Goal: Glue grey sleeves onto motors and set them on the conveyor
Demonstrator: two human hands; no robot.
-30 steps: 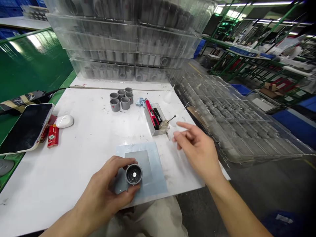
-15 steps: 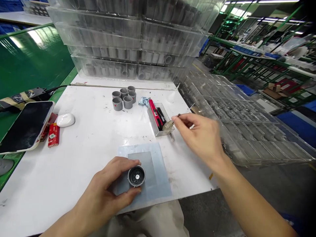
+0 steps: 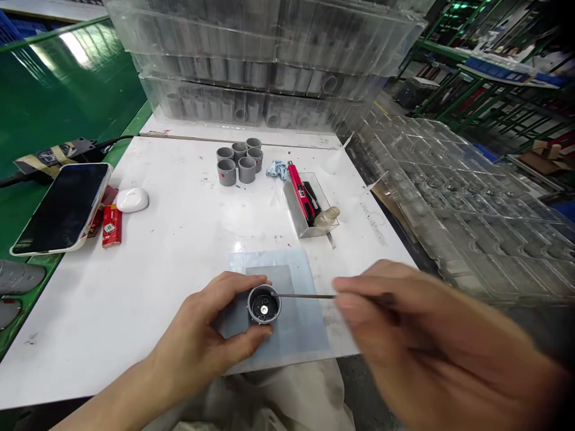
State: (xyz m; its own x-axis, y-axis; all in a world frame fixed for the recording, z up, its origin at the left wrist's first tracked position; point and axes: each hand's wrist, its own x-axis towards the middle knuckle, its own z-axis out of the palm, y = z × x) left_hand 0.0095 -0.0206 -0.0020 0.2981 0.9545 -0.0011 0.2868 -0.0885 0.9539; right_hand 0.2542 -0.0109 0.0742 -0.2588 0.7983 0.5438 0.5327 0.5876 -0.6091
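Observation:
My left hand (image 3: 211, 323) pinches a short grey plastic ring (image 3: 278, 308) between thumb and fingers, its opening facing up. Inside the ring sits a black part with a bright metal centre (image 3: 264, 309). A thin, dark, rod-like tool (image 3: 305, 296) is gripped in my right hand (image 3: 404, 329), which is blurred by motion. Its far tip appears at the ring's right upper rim; whether it touches cannot be told. Under the ring lie a grey square pad (image 3: 281, 275) and a light blue cloth (image 3: 317, 335).
Several grey rings (image 3: 227, 173) stand farther back. A clear box (image 3: 294, 209) holds a red pen-like tool (image 3: 302, 191) and a small glass bottle (image 3: 330, 215). Left are a phone (image 3: 63, 206), a white case (image 3: 132, 199) and a red pack (image 3: 112, 226). Clear trays (image 3: 202, 102) are stacked behind.
My right hand has come from beside the glass bottle toward the ring, bringing the thin tool to its rim. My left hand keeps hold of the ring. The camera view has shifted.

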